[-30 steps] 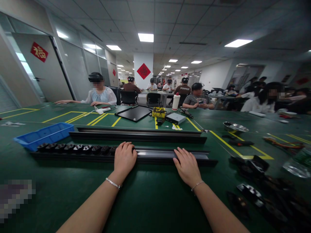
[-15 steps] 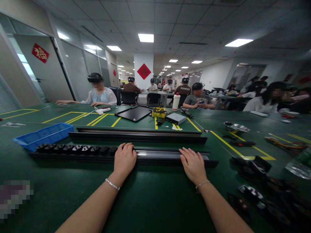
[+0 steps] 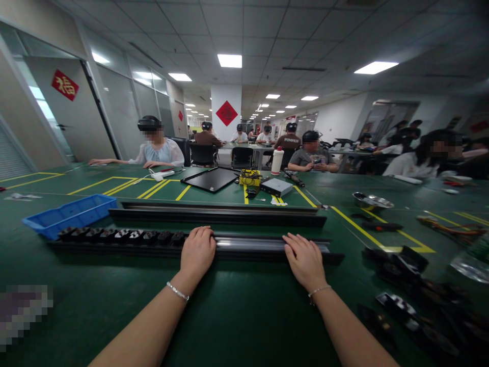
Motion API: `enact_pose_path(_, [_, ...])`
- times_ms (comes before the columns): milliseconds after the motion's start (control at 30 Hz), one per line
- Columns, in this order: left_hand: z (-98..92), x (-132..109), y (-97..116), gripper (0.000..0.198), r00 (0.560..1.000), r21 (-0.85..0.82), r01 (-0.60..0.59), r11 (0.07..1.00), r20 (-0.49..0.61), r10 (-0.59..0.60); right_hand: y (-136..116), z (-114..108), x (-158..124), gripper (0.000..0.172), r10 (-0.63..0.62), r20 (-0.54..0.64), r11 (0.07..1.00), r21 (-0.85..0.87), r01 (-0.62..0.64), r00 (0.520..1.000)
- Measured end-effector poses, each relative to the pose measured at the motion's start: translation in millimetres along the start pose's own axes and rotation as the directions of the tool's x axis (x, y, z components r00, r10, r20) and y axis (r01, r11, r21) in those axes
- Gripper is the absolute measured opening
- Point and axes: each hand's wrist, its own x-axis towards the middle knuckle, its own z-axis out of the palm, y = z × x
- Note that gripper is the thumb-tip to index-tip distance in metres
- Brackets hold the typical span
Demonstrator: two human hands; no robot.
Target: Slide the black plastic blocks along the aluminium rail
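Observation:
A long black metal rail (image 3: 248, 245) lies crosswise before me on the green table. My left hand (image 3: 197, 253) rests on its middle, palm down with the fingers laid over the top. Farther right along the same rail, my right hand (image 3: 304, 259) lies with its fingers stretched and slightly apart. A row of several black socket-like modules (image 3: 122, 234), some with whitish tops, sits in the rail's left part, ending beside my left hand. Behind it lies a second black rail (image 3: 221, 218), apart from both hands.
At the left stands a blue plastic bin (image 3: 69, 209). Dark loose parts (image 3: 424, 306) are heaped at the right, near a metal bowl (image 3: 372, 202) and a black-and-red tool (image 3: 382, 226). Farther back are a black panel (image 3: 210, 178) and a grey box (image 3: 277, 187). People sit across the table.

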Motion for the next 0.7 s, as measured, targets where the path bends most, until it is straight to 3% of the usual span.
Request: enact_pose_path(700, [2.2,-0.1,-0.7,0.029,0.998,-0.017,-0.062,0.998,0.026,0.063,1.5,2.7,-0.4,0.039,0.005,-0.007,1.0,0.003,-0.005,1.0])
